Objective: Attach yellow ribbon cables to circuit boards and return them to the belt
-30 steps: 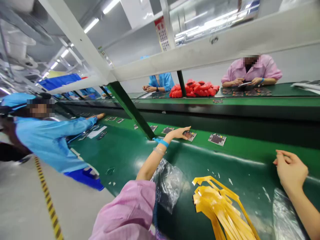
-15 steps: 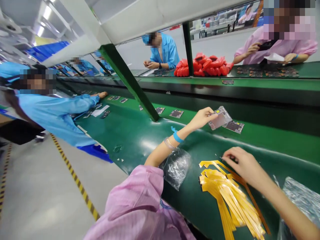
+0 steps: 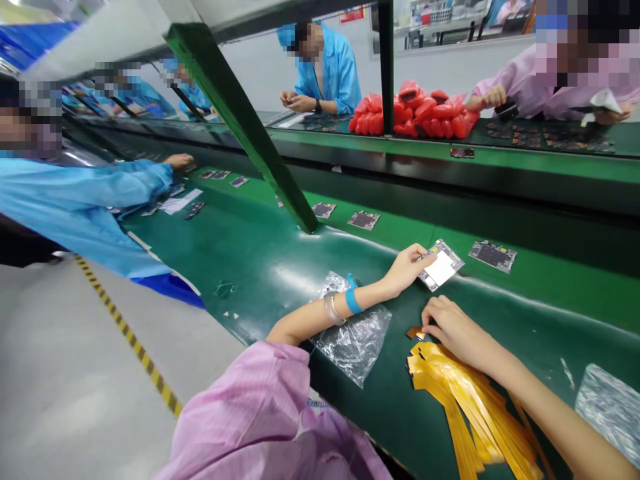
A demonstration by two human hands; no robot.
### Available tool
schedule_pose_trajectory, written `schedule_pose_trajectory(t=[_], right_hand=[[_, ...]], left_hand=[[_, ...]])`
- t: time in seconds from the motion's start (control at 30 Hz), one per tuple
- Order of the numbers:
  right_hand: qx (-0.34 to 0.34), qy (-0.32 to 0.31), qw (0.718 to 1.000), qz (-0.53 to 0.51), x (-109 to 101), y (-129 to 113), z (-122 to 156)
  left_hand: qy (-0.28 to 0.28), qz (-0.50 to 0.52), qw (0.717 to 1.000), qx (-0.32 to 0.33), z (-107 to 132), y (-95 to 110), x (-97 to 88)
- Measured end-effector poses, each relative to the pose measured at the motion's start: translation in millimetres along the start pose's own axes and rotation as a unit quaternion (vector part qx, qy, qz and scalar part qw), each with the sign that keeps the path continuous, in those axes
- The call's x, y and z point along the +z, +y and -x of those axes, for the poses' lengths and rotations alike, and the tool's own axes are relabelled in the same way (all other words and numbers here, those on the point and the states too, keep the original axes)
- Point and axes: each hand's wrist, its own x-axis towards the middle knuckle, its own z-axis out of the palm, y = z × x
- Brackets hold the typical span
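Observation:
My left hand grips a small circuit board by its left edge and holds it just above the green bench, its pale underside facing up. A blue band sits on that wrist. My right hand rests with curled fingers on the near end of a pile of yellow tape strips, pinching at a strip's brown tip. A clear plastic bag lies under my left forearm.
More circuit boards ride the green conveyor. A slanted green post stands at left. A worker in blue reaches onto the belt. Across it sit other workers and a heap of red pouches. Another clear bag lies at right.
My left hand picked a board off the belt and brought it down toward me. My right hand came in from the right and settled on the yellow strips.

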Motion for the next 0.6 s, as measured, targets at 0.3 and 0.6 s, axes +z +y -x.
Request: schedule_pose_trajectory(t=[0.3, 0.6], right_hand=[[0.086, 0.072, 0.988, -0.108, -10, 0, 32], [0.126, 0.325, 0.891, -0.289, -7, -6, 64]], left_hand=[[-0.029, 0.000, 0.999, 0.015, 34, 2, 9.5], [-0.065, -0.067, 0.994, 0.051, 60, 2, 15.0]])
